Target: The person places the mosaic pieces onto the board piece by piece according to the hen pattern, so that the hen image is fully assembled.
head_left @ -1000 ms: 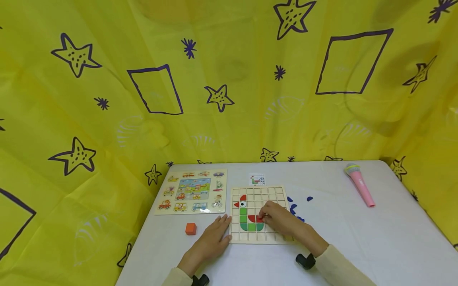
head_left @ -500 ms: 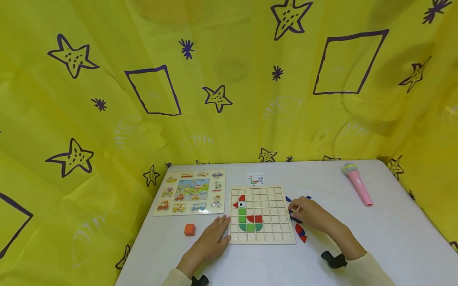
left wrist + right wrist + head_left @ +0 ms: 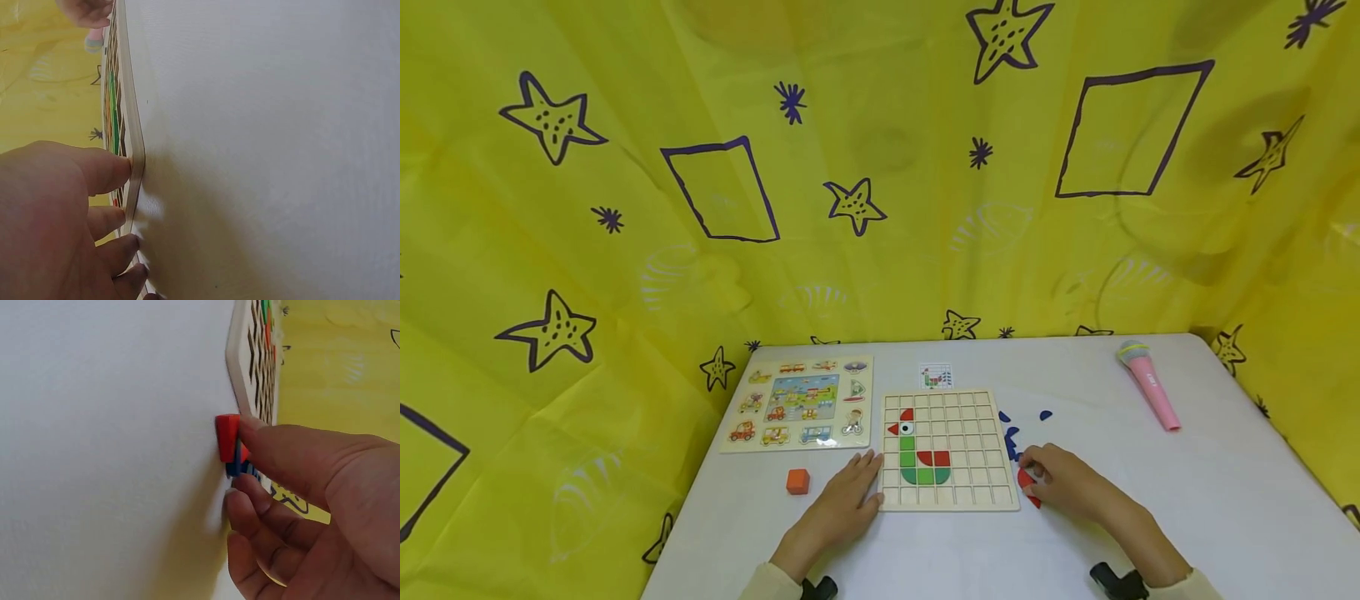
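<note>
A wooden grid board (image 3: 977, 492) lies mid-table, with red, green and eye-marked pieces set in a bird shape at its left. My left hand (image 3: 847, 502) rests along the board's left edge; in the left wrist view its fingertips touch the board's side. Right of the board, my right hand (image 3: 1063, 479) is at the red pieces (image 3: 1025, 478). The right wrist view has its thumb and index finger apart, at either side of a red piece (image 3: 227, 437) and a blue piece (image 3: 233, 469). Loose blue pieces (image 3: 1011, 442) lie just beyond that hand.
A picture puzzle board (image 3: 805, 443) lies at the left, with an orange cube (image 3: 798, 482) in front of it. A small pattern card (image 3: 936, 377) sits behind the grid board. A pink toy microphone (image 3: 1156, 392) lies at the back right, before a yellow curtain (image 3: 880, 275).
My right hand has left the red piece on the board, moved right to the loose blue pieces, then come nearer to the red ones. The left hand has stayed at the board's edge.
</note>
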`<state>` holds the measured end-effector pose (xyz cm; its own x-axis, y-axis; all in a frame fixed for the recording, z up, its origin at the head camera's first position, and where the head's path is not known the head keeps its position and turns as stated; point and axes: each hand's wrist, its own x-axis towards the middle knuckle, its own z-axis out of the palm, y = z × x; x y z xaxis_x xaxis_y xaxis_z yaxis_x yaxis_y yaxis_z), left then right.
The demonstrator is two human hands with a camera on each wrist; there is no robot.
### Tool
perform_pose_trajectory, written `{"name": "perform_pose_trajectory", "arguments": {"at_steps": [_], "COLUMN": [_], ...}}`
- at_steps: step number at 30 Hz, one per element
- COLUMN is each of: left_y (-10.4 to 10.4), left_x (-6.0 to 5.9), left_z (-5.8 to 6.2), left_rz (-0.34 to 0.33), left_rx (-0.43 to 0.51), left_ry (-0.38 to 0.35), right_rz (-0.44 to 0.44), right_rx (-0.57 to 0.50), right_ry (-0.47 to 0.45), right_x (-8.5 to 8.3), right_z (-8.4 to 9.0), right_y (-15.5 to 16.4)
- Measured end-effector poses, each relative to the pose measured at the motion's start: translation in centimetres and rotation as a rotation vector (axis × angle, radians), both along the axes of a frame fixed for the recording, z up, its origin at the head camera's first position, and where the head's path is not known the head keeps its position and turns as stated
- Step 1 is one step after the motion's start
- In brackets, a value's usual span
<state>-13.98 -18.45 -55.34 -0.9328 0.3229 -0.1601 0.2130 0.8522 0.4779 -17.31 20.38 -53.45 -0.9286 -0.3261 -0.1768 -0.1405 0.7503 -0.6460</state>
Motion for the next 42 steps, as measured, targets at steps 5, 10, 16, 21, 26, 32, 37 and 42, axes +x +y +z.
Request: {"name": "perform_pose_trajectory", "arguments": {"at_steps": [5,10,16,21,26,32,37,42], "left_y": [-0.1,-0.1,-0.1,-0.1,-0.1,-0.1,-0.1,-0.1], "left_x": [0.0,-0.1,-0.1,-0.1,-0.1,-0.1,0.0,-0.1], "left_z": [-0.1,-0.2,-0.3,-0.3,-0.3,-0.3,-0.2,-0.2], "left_rz": [0.001,-0.001,0.001,0.003,0.004,-0.004,-0.002,-0.001], "left_rx": [0.003,0.007,0.006,-0.001,-0.001,0.001,-0.003,-0.001], "left_ry": [0.000,-0.001,0.002,0.005,0.002,-0.003,-0.002,-0.007], "right_rz": [0.011,0.024,-0.029,-0.087,-0.114,-0.064,-0.029,-0.074], "right_rx": [0.019,0.056,0.109,0.163,0.197,0.112,0.087,0.120], "right_ry": [0.040,0.094,0.112,0.091,0.099,0.066,0.085,0.093], "right_x": [0.0,-0.3,-0.5,-0.9,-1.3,-1.7,-1.8,-1.8], "right_z": [-0.1,-0.3,-0.4,-0.2,-0.1,-0.1,-0.1,0.0], "right_y": [-0.5,-0.8,0.0,1.1,2.3,3.4,3.6,3.6]}}
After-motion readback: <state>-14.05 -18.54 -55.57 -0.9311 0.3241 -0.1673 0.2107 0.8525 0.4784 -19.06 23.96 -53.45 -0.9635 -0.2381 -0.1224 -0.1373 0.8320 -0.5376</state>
